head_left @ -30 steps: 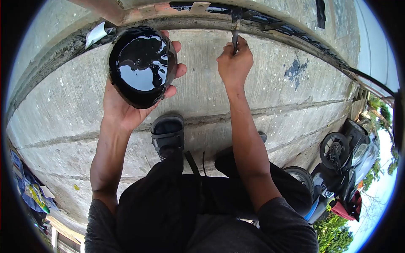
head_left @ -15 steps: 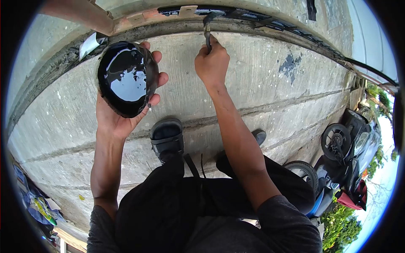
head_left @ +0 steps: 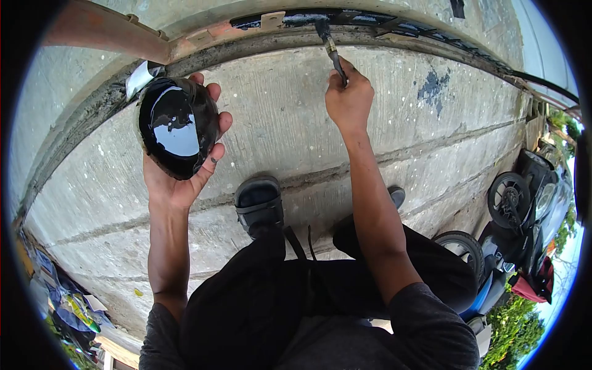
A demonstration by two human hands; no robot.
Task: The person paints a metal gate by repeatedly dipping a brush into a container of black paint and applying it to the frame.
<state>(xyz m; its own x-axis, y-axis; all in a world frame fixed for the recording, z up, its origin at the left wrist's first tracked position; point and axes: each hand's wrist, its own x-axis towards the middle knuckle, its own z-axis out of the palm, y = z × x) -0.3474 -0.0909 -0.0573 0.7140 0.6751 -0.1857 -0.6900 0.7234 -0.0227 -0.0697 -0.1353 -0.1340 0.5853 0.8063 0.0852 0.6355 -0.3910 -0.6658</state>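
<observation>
My left hand [head_left: 179, 179] is wrapped round a cup of glossy black paint [head_left: 166, 142], its fingers showing along the right side. Light reflects off the paint's surface. In my right hand [head_left: 351, 102] is a paintbrush [head_left: 331, 50], gripped by its handle. The dark bristles touch a long metal rail [head_left: 364, 18] low along the wall. Wet black covers the rail around and to the right of the brush. Further left, the rail shows reddish-brown, with a small tan tab [head_left: 272, 20] beside the black stretch.
A reddish post [head_left: 111, 31] rises at the upper left, near a crumpled silvery scrap [head_left: 143, 79]. Dark splatter [head_left: 433, 91] marks the concrete floor [head_left: 277, 92]. Motorbikes [head_left: 518, 209] stand at the right. Mixed items [head_left: 68, 302] lie at the lower left. My sandalled foot [head_left: 259, 200] is below the cup.
My right hand and the brush have moved right along the rail, the brush now leaning the other way. The cup stays in my left hand. The whole view has shifted slightly.
</observation>
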